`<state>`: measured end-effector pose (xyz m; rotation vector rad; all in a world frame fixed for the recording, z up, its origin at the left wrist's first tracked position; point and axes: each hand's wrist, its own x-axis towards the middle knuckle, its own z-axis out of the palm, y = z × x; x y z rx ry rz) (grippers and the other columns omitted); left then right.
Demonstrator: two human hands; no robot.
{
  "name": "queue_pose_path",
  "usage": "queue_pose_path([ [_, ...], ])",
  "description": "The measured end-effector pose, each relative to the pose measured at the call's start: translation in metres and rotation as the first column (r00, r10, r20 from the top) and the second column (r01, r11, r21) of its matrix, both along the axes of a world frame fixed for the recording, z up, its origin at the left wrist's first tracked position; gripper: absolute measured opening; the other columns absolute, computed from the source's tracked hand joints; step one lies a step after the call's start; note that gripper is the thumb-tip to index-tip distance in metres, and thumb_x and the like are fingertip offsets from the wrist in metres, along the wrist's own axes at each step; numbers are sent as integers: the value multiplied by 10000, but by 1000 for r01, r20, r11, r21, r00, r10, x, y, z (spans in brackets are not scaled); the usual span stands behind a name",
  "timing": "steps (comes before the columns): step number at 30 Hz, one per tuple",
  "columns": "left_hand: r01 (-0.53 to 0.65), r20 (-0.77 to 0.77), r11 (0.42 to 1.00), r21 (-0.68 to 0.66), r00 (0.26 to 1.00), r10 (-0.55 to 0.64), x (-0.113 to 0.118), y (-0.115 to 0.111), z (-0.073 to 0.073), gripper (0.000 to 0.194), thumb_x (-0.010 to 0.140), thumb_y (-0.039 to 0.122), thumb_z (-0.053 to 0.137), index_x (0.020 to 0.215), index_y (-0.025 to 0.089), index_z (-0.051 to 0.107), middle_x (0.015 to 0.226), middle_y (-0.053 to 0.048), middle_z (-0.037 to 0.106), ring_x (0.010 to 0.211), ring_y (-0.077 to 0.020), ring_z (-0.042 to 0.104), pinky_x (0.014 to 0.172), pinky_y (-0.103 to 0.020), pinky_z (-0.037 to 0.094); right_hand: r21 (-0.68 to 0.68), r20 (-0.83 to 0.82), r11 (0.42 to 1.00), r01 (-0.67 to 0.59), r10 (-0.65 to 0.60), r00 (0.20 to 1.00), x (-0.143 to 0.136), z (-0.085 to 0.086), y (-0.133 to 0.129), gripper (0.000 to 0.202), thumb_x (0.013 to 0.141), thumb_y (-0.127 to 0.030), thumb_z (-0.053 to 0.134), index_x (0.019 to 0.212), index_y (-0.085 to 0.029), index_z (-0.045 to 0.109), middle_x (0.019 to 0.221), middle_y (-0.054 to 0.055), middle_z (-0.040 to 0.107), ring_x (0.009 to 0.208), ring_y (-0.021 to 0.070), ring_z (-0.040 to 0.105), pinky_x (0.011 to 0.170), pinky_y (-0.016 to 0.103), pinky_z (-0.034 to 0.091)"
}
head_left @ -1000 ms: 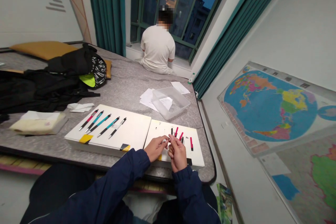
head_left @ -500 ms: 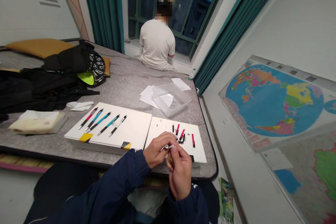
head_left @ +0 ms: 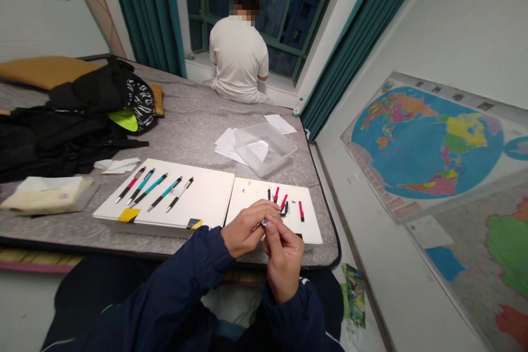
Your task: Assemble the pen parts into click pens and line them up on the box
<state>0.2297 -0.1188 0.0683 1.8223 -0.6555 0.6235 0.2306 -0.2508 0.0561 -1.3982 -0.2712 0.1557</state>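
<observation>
pinching a small pale piece (head_left: 265, 223) between them, the left hand (head_left: 249, 229) and the right hand (head_left: 284, 256) meet above the near edge of the smaller white box (head_left: 243, 203). the left grip is curled around the piece, with only its round, shiny end showing; the right grip has thumb and fingertips together, clamped at that end. whether the right fingers hide a second part cannot be told. just beyond the hands, pink pen pieces (head_left: 301, 212) and black pen pieces (head_left: 269, 194) lie loose on the box, near one another. five pens (head_left: 151, 191) lie side by side on the larger white box (head_left: 208, 195), well apart from the work. for a fit this fine, the left hand would do best as the steady holder, with the right fingertips making the small moves, the two lined up straight and pressed lightly. slick little parts probably slip or roll easily, so working a bit farther in over the box, rather than at its edge, would catch a drop, and a less covered end would help aim.
</observation>
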Motion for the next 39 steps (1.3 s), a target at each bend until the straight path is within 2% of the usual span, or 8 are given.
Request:
queue_pose_path([
  [4,73,-30,992,101,997,-70,-2,-3,-2,236,946,113,418,1084,150,606,1001,-142,690,1127,-292,583,999,-492,470,-52,93,993,108,-103,990,-5,-7,-8,298,824,-445,686,922,-184,792,620,35,632,598,175,564,516,283,466],
  [7,101,-136,990,99,987,-87,-6,-9,-2,262,957,106,401,1113,145,608,1079,-147,680,1065,-261,614,956,-435,504,-54,155,979,198,-188,970,-7,-7,-13,216,840,-373,685,908,-203,799,790,68,738,730,216,660,675,347,547],
  [11,106,-250,992,60,964,-88,-13,-18,-9,278,976,131,397,1146,136,616,1099,-139,688,1022,-233,643,920,-370,518,-24,136,978,205,-200,970,-10,-5,-17,208,845,-341,686,917,-180,797,917,88,769,852,242,701,819,393,564],
  [17,64,-360,996,70,932,-34,-31,-28,-30,297,987,210,396,1134,143,646,1121,-123,719,1043,-229,659,949,-336,495,-41,44,986,161,-159,986,-27,-26,-27,229,848,-351,677,921,-174,803,838,72,765,766,231,695,757,380,571],
  [24,106,-448,983,148,894,-29,-45,-44,-22,306,974,182,369,1099,166,648,1052,-87,727,989,-216,672,894,-293,496,-8,-119,989,145,-145,982,-42,-46,-42,257,796,-405,730,858,-170,812,687,57,705,604,170,586,543,283,486],
  [29,95,-511,960,264,858,56,-53,-57,-26,284,970,205,362,888,175,631,815,-53,695,781,-211,664,753,-294,490,228,-402,956,187,-82,912,-57,-47,-42,330,768,-455,767,908,-157,787,655,14,593,488,55,355,420,181,267],
  [33,68,-522,946,316,846,114,-61,-62,-34,289,968,204,355,854,174,619,788,-62,686,743,-212,650,712,-292,474,356,-503,917,177,29,864,-65,-47,-43,351,741,-456,798,899,-144,767,598,-42,459,480,27,214,412,165,165],
  [39,22,-498,984,176,864,70,-68,-61,-35,287,940,180,377,896,173,661,817,-68,693,782,-209,652,737,-297,475,344,-541,924,167,50,839,-70,-50,-42,395,689,-469,832,887,-149,715,630,-36,528,448,14,232,395,161,157],
])
